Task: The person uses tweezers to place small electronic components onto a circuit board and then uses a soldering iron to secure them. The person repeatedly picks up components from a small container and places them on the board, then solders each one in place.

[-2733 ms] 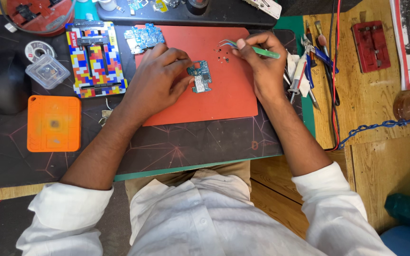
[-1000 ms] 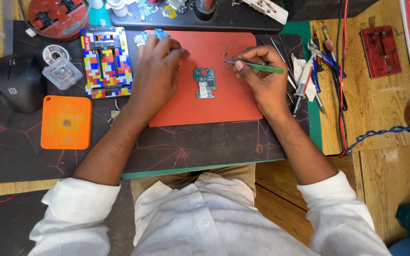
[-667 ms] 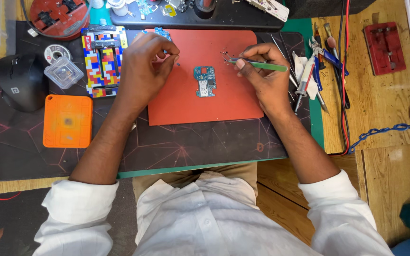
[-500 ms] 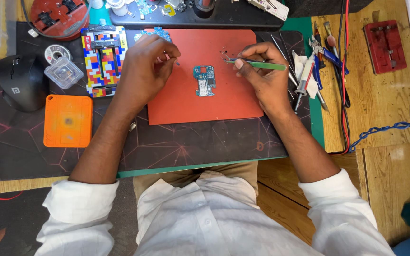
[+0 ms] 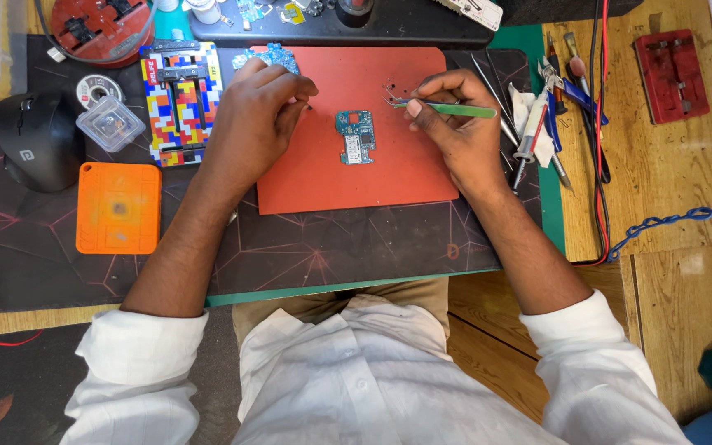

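Right hand (image 5: 451, 124) pinches green tweezers (image 5: 447, 108) at two o'clock of the circuit board (image 5: 355, 137); left hand (image 5: 253, 115), fingertips pinched together, at nine

Tweezers (image 5: 447, 108) in right hand (image 5: 455, 124)

- Circuit board (image 5: 355, 137) at centre of work mat (image 5: 356, 177), on worktop (image 5: 669, 198).
- Left hand (image 5: 253, 124) left of board, right hand (image 5: 455, 124) right, gripping tweezers (image 5: 447, 108).
- Computer mouse (image 5: 33, 140) far left; hand tools (image 5: 550, 107) right of mat.
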